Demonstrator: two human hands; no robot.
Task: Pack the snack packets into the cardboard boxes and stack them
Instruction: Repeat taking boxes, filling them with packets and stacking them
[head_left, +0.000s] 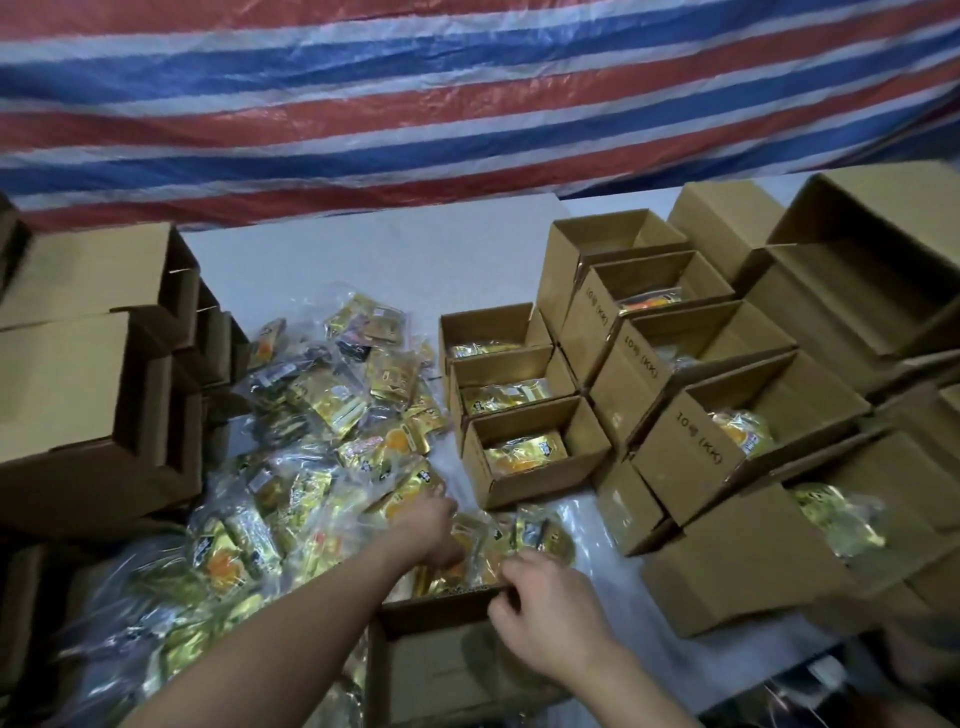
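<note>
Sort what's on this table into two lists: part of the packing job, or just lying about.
Job:
- loose snack packets
- near open box
- filled boxes
- empty boxes
- left hand on packets
- right hand at box rim

Lying about:
- striped tarp

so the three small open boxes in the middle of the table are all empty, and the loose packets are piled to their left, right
Not quite: the three small open boxes are not empty. The head view shows a gold snack packet lying in the nearest, and packets in the other two as well. The rest holds: the loose packets are piled to their left on the table.
</note>
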